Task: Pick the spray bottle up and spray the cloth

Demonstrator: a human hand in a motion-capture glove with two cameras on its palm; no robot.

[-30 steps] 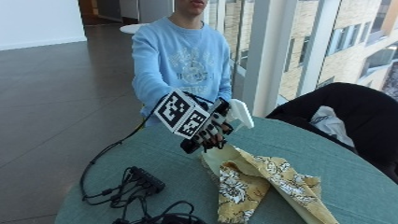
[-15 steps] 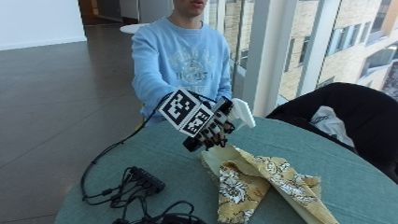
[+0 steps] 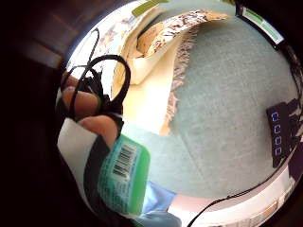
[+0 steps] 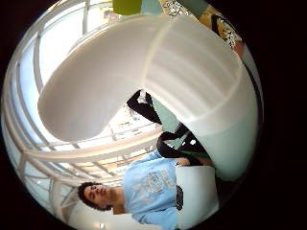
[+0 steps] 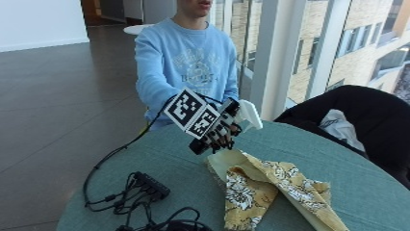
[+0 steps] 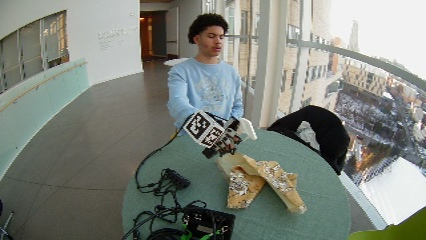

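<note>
The round green table (image 5: 359,187) carries the yellow flowered cloth (image 5: 272,185), which lies crumpled at about 5 o'clock from the gloved right hand (image 5: 218,130) in the outside view, its near corner just below that hand. The hand is raised over the table's far edge, fingers curled around the spray bottle (image 5: 247,113), so the bottle is off the table and held; its white head sticks out at 2 o'clock from the glove, and the little-finger palm view shows its green barcoded body against the palm with 2 fingertips (image 3: 83,101) wrapped across it. The main risk, as I judge it, is aim: the nozzle seems to point off toward the window side, not down at the cloth, so a squeeze now may wet the table or the black jacket (image 5: 346,110) on the chair at 3 o'clock. A smaller risk is the black cables (image 5: 137,190) and power strip at 7 o'clock, near enough that stray mist may reach them. Smaller still, I cannot tell whether a finger sits on the trigger, so a regrip in mid-air could let the bottle slip.
</note>
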